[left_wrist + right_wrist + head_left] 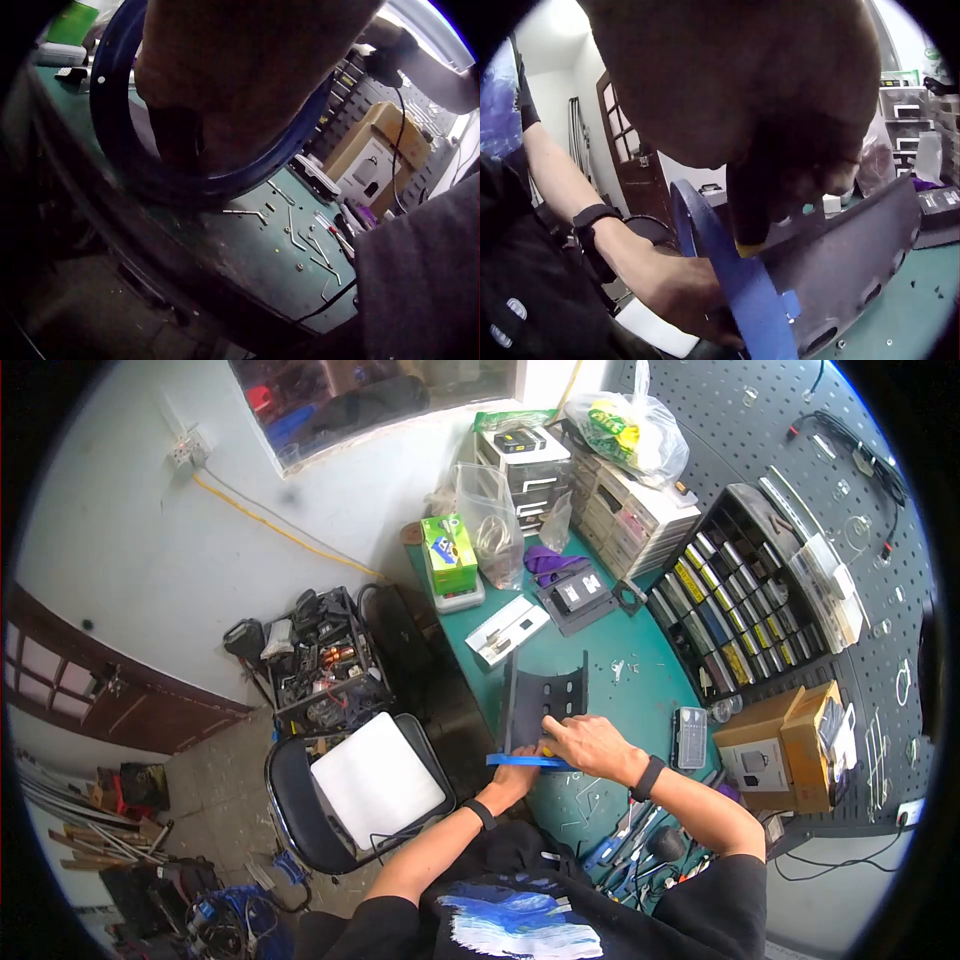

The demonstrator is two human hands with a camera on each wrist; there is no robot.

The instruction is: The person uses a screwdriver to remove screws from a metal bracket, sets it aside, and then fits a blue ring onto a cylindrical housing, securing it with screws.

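Observation:
A blue ring (508, 761) lies at the near edge of the green table (640, 690), with a dark grey curved panel (545, 698) with slotted holes standing on it. My left hand (522, 770) grips the ring's near rim; the right wrist view shows that hand's fingers (682, 292) curled under the ring (739, 289). My right hand (588, 744) holds a dark tool with a yellow end (748, 225) pressed where the panel (855, 247) meets the ring. In the left wrist view the ring (112, 105) arcs round my hand.
A black chair with a white pad (375, 780) stands left of the table, behind it a crate of parts (325, 665). Parts drawers (740, 600) and cardboard boxes (790, 745) line the right. Loose screws and hex keys (300, 232) and hand tools (640, 840) lie near me.

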